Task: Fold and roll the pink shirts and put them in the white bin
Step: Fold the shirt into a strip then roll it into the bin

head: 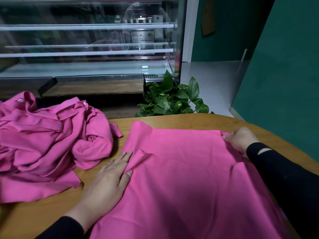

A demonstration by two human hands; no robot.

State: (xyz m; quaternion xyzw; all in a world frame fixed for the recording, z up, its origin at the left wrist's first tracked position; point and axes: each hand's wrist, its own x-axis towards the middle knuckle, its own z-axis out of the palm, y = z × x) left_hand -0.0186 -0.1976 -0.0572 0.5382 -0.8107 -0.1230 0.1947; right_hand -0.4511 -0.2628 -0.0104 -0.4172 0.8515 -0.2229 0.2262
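Several pink shirts (46,140) (heaped) beside plant (172,99).

The spread pink shirt (186,178) runs off the bottom edge, its near hem unseen. The pile of pink shirts (44,144), left of the left hand's fingers (125,156), is cut by the left edge. The right hand's fingers (227,138) curl into the cloth, tips hidden. Reflections blur the glass case (86,49) beyond
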